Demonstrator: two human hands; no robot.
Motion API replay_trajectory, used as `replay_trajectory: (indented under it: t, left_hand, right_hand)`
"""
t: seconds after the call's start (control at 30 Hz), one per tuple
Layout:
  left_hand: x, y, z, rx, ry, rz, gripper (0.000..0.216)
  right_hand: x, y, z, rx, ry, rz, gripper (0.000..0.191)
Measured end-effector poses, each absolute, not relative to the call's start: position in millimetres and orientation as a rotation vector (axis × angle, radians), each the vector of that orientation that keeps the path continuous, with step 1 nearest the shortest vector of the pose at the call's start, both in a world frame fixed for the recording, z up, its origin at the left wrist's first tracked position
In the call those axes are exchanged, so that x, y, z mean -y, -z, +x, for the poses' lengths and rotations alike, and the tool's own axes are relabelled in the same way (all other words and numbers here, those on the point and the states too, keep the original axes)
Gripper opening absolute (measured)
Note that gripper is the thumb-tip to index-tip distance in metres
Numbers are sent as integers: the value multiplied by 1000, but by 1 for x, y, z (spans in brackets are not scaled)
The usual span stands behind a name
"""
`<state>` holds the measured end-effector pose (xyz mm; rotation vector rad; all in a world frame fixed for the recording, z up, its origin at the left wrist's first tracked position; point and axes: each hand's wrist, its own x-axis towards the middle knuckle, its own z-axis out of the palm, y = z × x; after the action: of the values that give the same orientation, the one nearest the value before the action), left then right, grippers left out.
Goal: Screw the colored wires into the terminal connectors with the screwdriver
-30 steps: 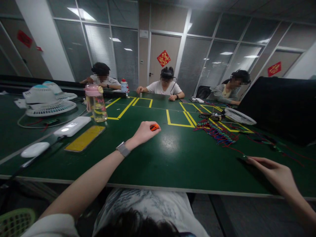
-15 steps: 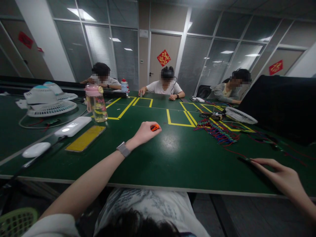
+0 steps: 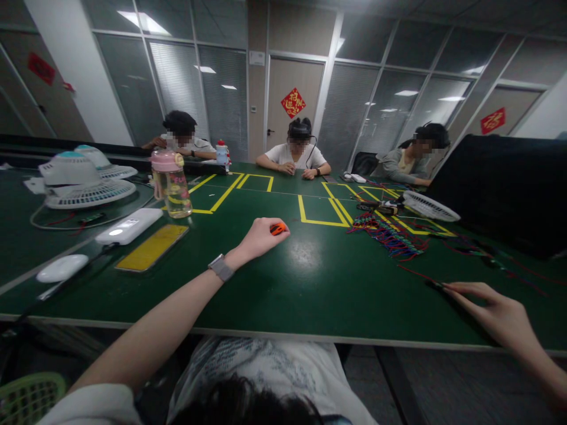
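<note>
A: Hands?
B: The left hand (image 3: 259, 237) sits left of the wired-board bundle (image 3: 390, 238), fingers curled nearly closed round an orange-and-black piece (image 3: 278, 228). Only part of it shows, can't ID it. Grey-banded watch (image 3: 221, 268) on that wrist.
A: And the other?
B: The right hand (image 3: 498, 310) is right of the bundle and nearer the wearer. Fingertips pinched together on one end of a small dark part (image 3: 434, 285), rest of the hand loosely bent. Part's too small to name. A red wire (image 3: 414, 272) runs from it back toward the bundle.
A: Bundle itself?
B: On the green table (image 3: 310, 313): small green boards, red and blue wires, some crossing yellow tape lines (image 3: 325, 224). White round grille (image 3: 432, 206) just beyond it, to the right.
A: Other stuff?
B: Well left of the bundle: yellow phone (image 3: 152, 248), white box (image 3: 130, 226) with a lit display, pink-lidded bottle (image 3: 177, 198) upright. Co-worker (image 3: 296, 154) opposite, beyond the bundle and left.
</note>
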<state>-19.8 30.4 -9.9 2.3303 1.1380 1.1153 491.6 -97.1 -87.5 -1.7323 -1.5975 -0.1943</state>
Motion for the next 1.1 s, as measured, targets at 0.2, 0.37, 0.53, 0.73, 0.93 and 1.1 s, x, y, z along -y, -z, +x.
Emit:
replay_trajectory:
  t: [0.2,0.37,0.53,0.73,0.93,1.1]
  left_hand:
    - [-30,9,-20,-1141,-1117,2320,18]
    - [-29,9,-21,-1131,-1116,2343,19]
    - [-27,8,-20,-1141,-1114,2338,19]
    - [-25,6,-19,-1140,-1104,2342,20]
    - [-27,8,-19,-1145,-1105,2347,19]
    - [-27,8,-19,-1142,-1103,2346,18]
  right_hand:
    - [95,91,497,1756,360,-1640,45]
    - [92,90,497,1911,498,-1547,39]
    - [93,88,492,2028,579,-1482,35]
    - [98,84,494,1965,416,-1630,39]
    - [97,79,504,1750,29,-1832,43]
    - [96,74,501,1729,-58,-1836,43]
